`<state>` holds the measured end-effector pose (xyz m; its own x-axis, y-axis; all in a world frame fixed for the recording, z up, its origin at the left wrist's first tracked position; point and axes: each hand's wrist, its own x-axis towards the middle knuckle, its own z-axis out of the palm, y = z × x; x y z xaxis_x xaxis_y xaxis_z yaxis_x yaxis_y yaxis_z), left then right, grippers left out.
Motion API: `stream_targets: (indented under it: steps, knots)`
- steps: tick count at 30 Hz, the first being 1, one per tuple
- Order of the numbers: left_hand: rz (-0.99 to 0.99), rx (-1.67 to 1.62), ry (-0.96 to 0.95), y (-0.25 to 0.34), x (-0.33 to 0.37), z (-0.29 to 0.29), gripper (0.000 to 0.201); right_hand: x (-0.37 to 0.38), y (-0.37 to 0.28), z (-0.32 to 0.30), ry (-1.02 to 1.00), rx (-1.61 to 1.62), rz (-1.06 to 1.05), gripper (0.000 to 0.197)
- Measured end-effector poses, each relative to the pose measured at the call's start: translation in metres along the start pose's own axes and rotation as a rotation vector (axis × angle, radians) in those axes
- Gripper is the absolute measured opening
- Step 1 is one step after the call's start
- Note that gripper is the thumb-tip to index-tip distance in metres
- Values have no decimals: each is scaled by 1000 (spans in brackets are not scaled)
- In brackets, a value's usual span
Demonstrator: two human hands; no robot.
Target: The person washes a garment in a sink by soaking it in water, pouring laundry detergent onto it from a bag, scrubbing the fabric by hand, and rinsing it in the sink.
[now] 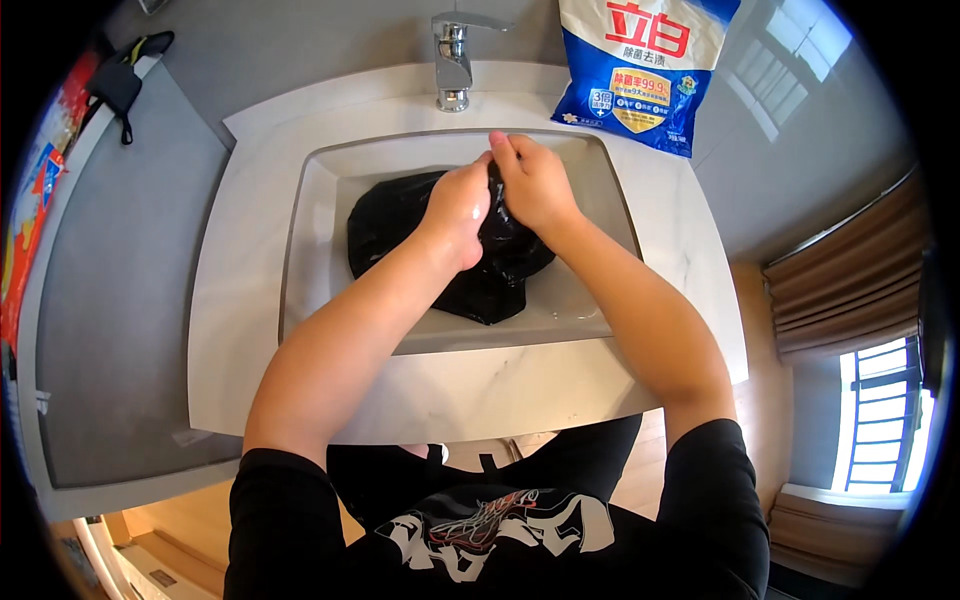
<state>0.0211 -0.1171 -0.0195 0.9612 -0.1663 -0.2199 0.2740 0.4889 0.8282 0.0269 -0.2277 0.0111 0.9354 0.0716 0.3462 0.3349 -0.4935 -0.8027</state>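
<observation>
Black cloth [395, 215]: glistening, spread in the sink [592, 205] before you, part gathered between your hands.
Left hand [460, 208]: yours, clenched on the cloth.
Right hand [536, 186]: your fingers grip it too, close beside the left.
Faucet [453, 68]: chrome, beyond your hands.
Bag [640, 85]: blue and white, at your countertop's [480, 395] far right.

Clothing: black short-sleeved T-shirt [655, 560].
Front print [500, 530]: jagged white shapes, tangled thin grey and red-orange lines between. Sleeves [712, 480] plain black, ending near elbows; forearms [345, 340] bare. Lower garment [590, 450] also black.
</observation>
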Motion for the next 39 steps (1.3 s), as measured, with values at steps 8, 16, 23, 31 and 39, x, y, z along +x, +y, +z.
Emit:
stream_targets:
  steps: [8,16,23,31,39]
  knots:
    - [107,141,126,15,3,-16,32,-19,-1,7,-160,-115,-421,28]
    - [484,1399,199,22,26,-78,46,-14,41,-13,-498,-763,-115,80]
    - [-233,1853,168,5,14,-67,108,-23,55,15,-769,-854,34,108]
    - [19,1942,-250,1,31,-86,49,-26,68,40,-768,-934,111,81]
    - [128,1686,308,32,20,-58,36,4,46,-7,-490,-619,140,38]
